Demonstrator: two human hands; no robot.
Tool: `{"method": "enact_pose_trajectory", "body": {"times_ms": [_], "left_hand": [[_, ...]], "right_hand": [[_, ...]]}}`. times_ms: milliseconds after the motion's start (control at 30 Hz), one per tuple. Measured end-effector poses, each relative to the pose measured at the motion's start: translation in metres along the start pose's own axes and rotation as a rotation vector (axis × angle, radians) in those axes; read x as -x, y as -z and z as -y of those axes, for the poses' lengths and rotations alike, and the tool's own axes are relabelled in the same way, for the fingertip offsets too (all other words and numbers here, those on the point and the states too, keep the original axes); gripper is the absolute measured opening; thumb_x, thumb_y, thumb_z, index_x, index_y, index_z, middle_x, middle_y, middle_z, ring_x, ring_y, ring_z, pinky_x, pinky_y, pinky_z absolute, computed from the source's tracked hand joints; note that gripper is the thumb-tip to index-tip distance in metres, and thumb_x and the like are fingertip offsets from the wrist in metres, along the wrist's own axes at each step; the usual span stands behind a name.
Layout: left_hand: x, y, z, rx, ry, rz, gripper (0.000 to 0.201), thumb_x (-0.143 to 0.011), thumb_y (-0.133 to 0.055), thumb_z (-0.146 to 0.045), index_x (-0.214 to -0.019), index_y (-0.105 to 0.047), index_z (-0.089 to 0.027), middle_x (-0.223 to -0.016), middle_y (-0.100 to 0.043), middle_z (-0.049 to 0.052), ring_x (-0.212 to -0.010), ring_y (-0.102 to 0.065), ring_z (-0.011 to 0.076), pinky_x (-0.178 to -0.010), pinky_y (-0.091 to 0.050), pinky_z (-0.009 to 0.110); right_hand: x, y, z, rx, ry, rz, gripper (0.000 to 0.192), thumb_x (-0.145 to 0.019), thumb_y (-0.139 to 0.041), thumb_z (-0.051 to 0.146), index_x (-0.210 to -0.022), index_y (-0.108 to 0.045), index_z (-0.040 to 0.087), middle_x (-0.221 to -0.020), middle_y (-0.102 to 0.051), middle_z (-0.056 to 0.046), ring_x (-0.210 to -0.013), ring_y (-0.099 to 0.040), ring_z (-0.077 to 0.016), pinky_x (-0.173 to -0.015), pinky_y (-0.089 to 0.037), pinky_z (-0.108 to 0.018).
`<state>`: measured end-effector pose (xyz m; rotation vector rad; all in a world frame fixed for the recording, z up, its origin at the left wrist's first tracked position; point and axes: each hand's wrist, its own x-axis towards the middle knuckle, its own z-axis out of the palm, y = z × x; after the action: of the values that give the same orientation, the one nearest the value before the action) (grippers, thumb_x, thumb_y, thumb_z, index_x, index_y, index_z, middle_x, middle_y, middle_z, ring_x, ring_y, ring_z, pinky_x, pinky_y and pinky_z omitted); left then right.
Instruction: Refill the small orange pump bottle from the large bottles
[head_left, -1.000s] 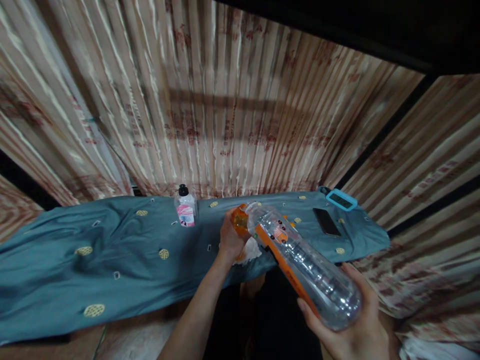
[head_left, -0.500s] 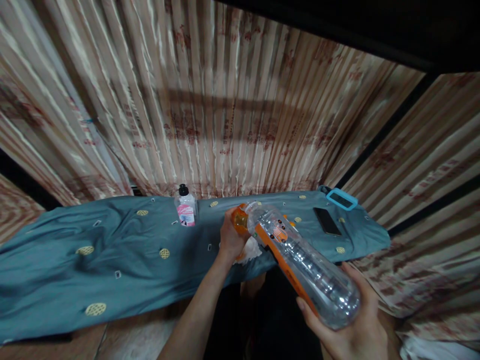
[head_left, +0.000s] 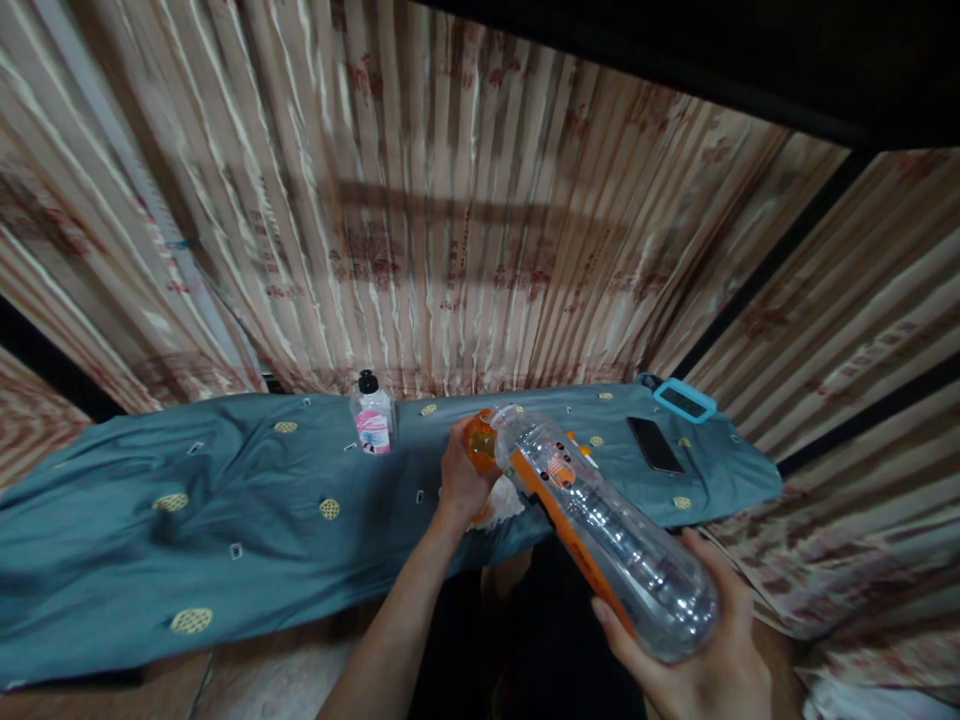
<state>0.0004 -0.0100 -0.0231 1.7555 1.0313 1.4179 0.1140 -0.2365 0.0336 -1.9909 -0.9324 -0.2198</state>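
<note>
A large clear plastic bottle (head_left: 622, 540) with an orange label lies tilted across the view, its neck end higher up and to the left. My right hand (head_left: 705, 640) is wrapped around its base. My left hand (head_left: 466, 475) grips a small orange see-through container (head_left: 481, 440), whose mouth meets the bottle's neck. Whether any liquid passes between them I cannot tell. Under the left hand, a crumpled white piece (head_left: 501, 503), like tissue, rests on the cloth. A small orange and white thing (head_left: 585, 450) is partly hidden behind the bottle.
Teal patterned cloth (head_left: 285, 540) covers the narrow table. A pump-top bottle with a pink label (head_left: 372, 425) stands at the back left. To the right lie a dark phone (head_left: 654, 444) and a blue-framed device (head_left: 684, 400). Pleated curtains (head_left: 465, 230) hang close behind.
Hardly anything differs. Both hands keep their hold, and the bottle and orange container stay mouth to mouth, with only a very slight shift.
</note>
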Motion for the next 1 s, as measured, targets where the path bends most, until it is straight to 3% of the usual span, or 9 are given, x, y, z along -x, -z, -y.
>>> {"method": "enact_pose_trajectory", "body": {"times_ms": [267, 567, 833, 1000], "left_hand": [[0.0005, -0.0009, 0.0018, -0.01, 0.011, -0.008, 0.059, -0.062, -0.073, -0.018, -0.116, -0.048, -0.021, -0.111, -0.068, 0.006, -0.098, -0.068, 0.0237, -0.088, -0.054, 0.039], [0.0008, -0.0014, 0.0011, 0.009, -0.001, -0.008, 0.061, -0.061, -0.076, -0.02, -0.116, -0.048, -0.022, -0.111, -0.068, 0.005, -0.096, -0.068, 0.0228, -0.086, -0.054, 0.037], [0.0016, -0.001, -0.001, 0.013, -0.003, 0.002, 0.06, -0.062, -0.075, -0.021, -0.116, -0.048, -0.022, -0.111, -0.067, 0.005, -0.095, -0.068, 0.0223, -0.085, -0.054, 0.037], [0.0014, -0.0003, -0.0009, 0.013, -0.006, -0.001, 0.062, -0.061, -0.074, -0.016, -0.116, -0.047, -0.022, -0.111, -0.067, 0.005, -0.097, -0.068, 0.0233, -0.086, -0.053, 0.038]], "right_hand": [[0.0001, -0.0005, -0.0019, -0.043, -0.021, 0.012, 0.11, -0.058, -0.067, 0.08, -0.143, -0.039, 0.015, -0.127, -0.062, -0.021, -0.107, -0.065, -0.042, -0.091, -0.052, -0.058], [-0.0015, 0.0014, -0.0007, 0.006, 0.034, -0.011, 0.11, -0.059, -0.067, 0.079, -0.143, -0.04, 0.012, -0.12, -0.064, -0.021, -0.102, -0.067, -0.0415, -0.081, -0.055, -0.054], [-0.0021, 0.0024, -0.0039, 0.015, 0.067, -0.009, 0.11, -0.06, -0.067, 0.078, -0.142, -0.041, 0.009, -0.125, -0.061, -0.023, -0.106, -0.065, -0.045, -0.088, -0.052, -0.06], [-0.0017, 0.0039, -0.0037, 0.04, 0.047, 0.002, 0.109, -0.059, -0.068, 0.078, -0.143, -0.04, 0.016, -0.126, -0.061, -0.02, -0.106, -0.065, -0.0424, -0.088, -0.052, -0.059]]}}
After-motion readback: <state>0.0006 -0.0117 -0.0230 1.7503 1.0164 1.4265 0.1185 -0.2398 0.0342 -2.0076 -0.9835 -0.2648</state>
